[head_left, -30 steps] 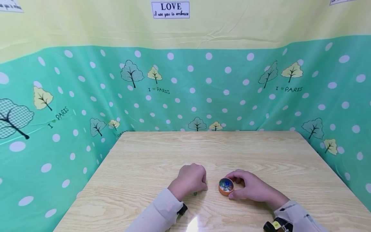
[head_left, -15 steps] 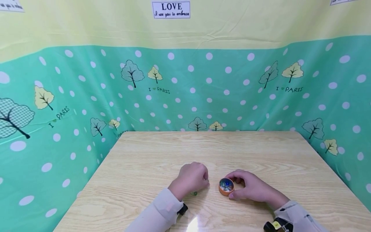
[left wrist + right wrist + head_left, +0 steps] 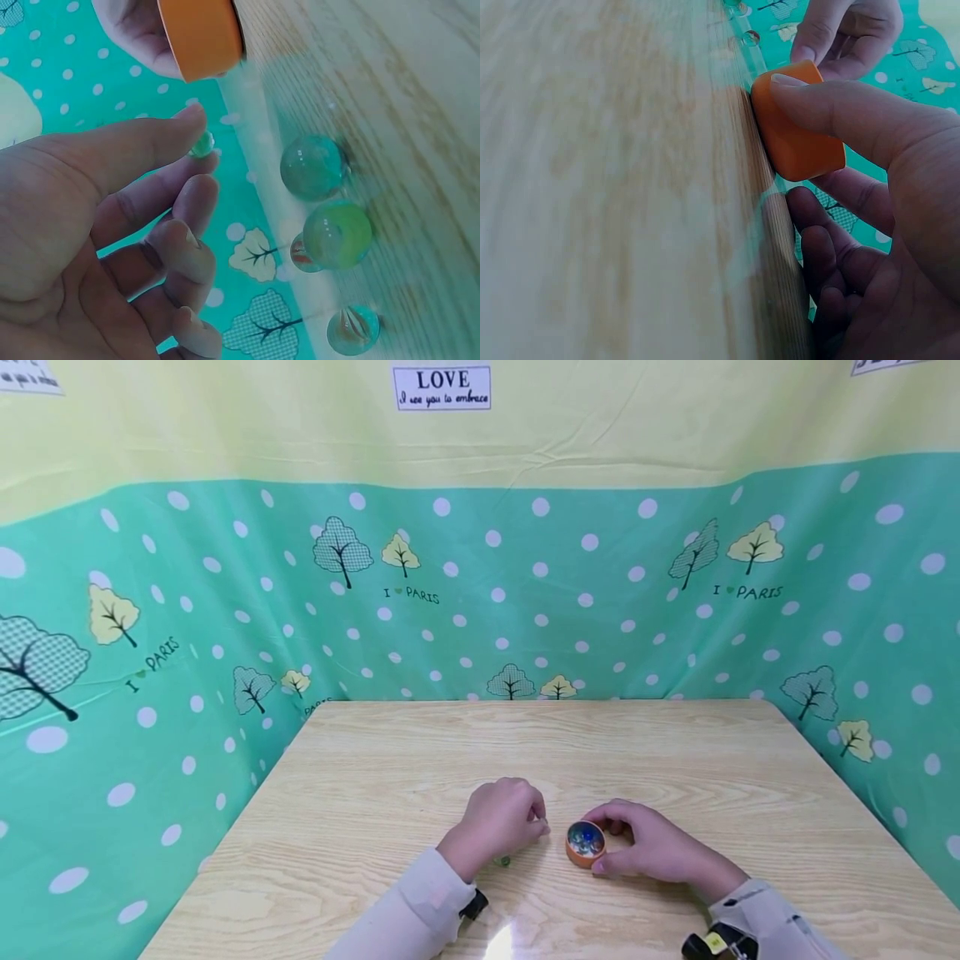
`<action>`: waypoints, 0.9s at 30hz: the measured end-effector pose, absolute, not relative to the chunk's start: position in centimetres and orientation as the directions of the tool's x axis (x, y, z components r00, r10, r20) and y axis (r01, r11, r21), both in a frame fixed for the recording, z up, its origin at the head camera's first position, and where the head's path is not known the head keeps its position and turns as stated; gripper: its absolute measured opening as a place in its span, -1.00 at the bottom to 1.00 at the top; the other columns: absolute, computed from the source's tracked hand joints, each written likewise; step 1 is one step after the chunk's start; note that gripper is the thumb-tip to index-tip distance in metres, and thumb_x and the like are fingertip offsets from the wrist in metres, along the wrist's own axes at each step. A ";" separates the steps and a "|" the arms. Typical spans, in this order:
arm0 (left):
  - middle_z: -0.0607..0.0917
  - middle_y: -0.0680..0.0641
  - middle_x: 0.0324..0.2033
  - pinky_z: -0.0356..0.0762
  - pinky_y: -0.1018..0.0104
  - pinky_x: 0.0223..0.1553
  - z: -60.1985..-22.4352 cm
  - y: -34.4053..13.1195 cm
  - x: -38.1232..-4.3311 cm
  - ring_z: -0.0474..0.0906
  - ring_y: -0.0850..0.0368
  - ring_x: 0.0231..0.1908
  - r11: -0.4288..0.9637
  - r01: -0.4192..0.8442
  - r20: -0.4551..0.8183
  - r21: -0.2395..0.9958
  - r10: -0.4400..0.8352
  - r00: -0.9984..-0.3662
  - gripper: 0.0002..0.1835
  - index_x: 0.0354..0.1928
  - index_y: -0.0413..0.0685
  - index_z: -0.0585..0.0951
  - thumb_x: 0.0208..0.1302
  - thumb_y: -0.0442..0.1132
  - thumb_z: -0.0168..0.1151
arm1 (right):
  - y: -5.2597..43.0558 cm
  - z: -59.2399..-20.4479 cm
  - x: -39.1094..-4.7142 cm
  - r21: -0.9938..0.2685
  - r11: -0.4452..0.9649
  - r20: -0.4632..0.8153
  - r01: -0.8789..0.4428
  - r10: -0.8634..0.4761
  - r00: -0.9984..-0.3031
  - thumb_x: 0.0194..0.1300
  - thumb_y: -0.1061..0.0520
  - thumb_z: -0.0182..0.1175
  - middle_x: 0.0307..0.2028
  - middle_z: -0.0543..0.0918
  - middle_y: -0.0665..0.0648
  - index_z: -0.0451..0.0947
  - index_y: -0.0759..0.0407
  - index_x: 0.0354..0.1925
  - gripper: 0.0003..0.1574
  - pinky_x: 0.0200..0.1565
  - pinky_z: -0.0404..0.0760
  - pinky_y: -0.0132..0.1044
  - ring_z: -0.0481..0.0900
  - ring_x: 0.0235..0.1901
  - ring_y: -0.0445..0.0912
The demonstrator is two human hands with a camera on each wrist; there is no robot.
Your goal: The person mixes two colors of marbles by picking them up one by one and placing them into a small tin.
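My left hand (image 3: 501, 818) is above the table, left of a small round orange cup (image 3: 577, 859). In the left wrist view its thumb and index finger pinch a green glass marble (image 3: 202, 145). My right hand (image 3: 651, 847) grips the cup from the right, thumb on the near side and fingers behind, as the right wrist view also shows with the orange wall (image 3: 799, 142). Several glass marbles (image 3: 587, 837), one deep blue, lie inside the cup. Under the left hand, several loose marbles (image 3: 337, 234) rest on the wood, mostly hidden from the head view.
A light wooden table (image 3: 420, 743) carries everything. Green dotted cloth (image 3: 517, 585) with printed trees hangs behind it and at both sides. Black wrist cameras (image 3: 474, 904) are strapped at the sleeves. A bright glare patch (image 3: 498, 941) lies near the front.
My left hand has moved slightly right and up, toward the cup, and its fingertips have come into view. A green marble beneath it shows more. The right hand and cup stay still.
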State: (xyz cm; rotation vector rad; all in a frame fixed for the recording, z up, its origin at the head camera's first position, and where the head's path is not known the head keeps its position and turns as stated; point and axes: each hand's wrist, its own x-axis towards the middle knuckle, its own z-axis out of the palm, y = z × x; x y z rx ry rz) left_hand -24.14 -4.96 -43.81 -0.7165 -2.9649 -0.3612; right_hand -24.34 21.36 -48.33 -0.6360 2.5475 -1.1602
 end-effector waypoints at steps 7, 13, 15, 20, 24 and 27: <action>0.64 0.22 -0.44 0.41 0.41 -0.48 -44.1 -4.7 -24.2 0.43 0.38 -0.47 0.855 0.466 0.150 0.228 0.443 -0.884 -0.86 -0.35 0.21 0.79 0.21 0.03 0.52 | 21.3 -48.4 -24.5 -0.763 0.587 -0.066 -0.272 -0.489 -0.870 0.02 -0.23 0.61 -0.01 0.64 -0.12 0.63 -0.27 0.11 -0.32 0.00 0.46 -0.31 0.48 -0.02 -0.06; 0.64 0.21 -0.44 0.39 0.42 -0.48 -44.4 -4.5 -24.3 0.43 0.38 -0.47 0.848 0.477 0.172 0.232 0.447 -0.878 -0.86 -0.30 0.21 0.81 0.22 0.03 0.51 | 21.3 -48.4 -24.4 -0.763 0.586 -0.067 -0.274 -0.493 -0.868 0.02 -0.23 0.61 0.00 0.64 -0.12 0.63 -0.24 0.12 -0.32 0.03 0.47 -0.31 0.49 -0.01 -0.07; 0.64 0.21 -0.43 0.39 0.42 -0.48 -44.4 -4.4 -24.2 0.44 0.38 -0.46 0.846 0.481 0.179 0.231 0.449 -0.875 -0.86 -0.29 0.20 0.81 0.22 0.03 0.51 | 21.3 -48.4 -24.4 -0.762 0.586 -0.065 -0.275 -0.492 -0.868 0.02 -0.23 0.61 0.00 0.64 -0.12 0.63 -0.24 0.12 -0.31 0.03 0.47 -0.31 0.49 -0.01 -0.07; 0.62 0.21 -0.45 0.39 0.43 -0.48 -44.2 -4.2 -24.1 0.43 0.37 -0.47 0.844 0.482 0.192 0.237 0.445 -0.875 -0.84 -0.27 0.20 0.81 0.23 0.05 0.51 | 21.3 -48.2 -24.4 -0.774 0.566 -0.054 -0.282 -0.504 -0.862 0.03 -0.19 0.62 0.00 0.64 -0.09 0.63 -0.21 0.13 -0.32 0.02 0.46 -0.30 0.48 -0.01 -0.07; 0.74 0.18 -0.36 0.46 0.41 -0.46 -44.2 -4.1 -24.0 0.57 0.32 -0.40 0.842 0.484 0.196 0.237 0.447 -0.873 -0.84 -0.24 0.22 0.81 0.24 0.06 0.50 | 21.3 -48.0 -24.3 -0.784 0.546 -0.041 -0.295 -0.520 -0.853 0.05 -0.15 0.62 0.00 0.64 -0.06 0.63 -0.16 0.13 -0.33 0.01 0.46 -0.30 0.48 -0.01 -0.07; 0.82 0.13 -0.24 0.54 0.36 -0.41 -44.4 -4.0 -24.0 0.69 0.24 -0.28 0.840 0.487 0.192 0.239 0.450 -0.872 -0.84 -0.22 0.23 0.81 0.25 0.07 0.49 | 21.3 -48.0 -24.3 -0.786 0.540 -0.035 -0.301 -0.524 -0.851 0.05 -0.13 0.62 0.00 0.64 -0.06 0.64 -0.15 0.13 -0.33 0.01 0.46 -0.30 0.47 -0.02 -0.07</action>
